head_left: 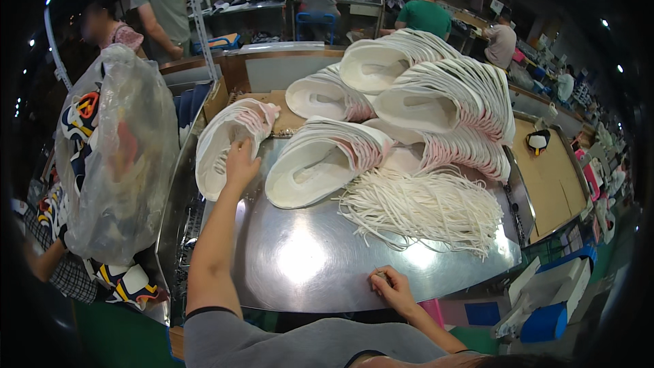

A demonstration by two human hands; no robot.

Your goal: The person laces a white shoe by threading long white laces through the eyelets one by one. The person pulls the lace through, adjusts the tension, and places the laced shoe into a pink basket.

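Observation:
At the left of the metal table lies a small nested stack of white shoe uppers point(219, 133) with pinkish edges. My left hand point(240, 165) reaches into its opening, fingers closed at the top upper; the fingertips are partly hidden. My right hand point(393, 287) rests by the table's near edge with its fingers curled around something small and dark that I cannot make out. Between and beyond my hands lies another stack of white uppers point(310, 167). A loose heap of white shoelaces point(426, 208) spreads in front of the larger piled stacks of uppers point(449, 99).
The shiny metal table point(293, 272) has raised side rims. Left of it hangs a clear plastic bag point(126, 163) with colourful shoe parts, beside another person's arm point(46, 259). A cardboard-lined tray point(552, 184) holds one small shoe part at right. Several people work at benches beyond.

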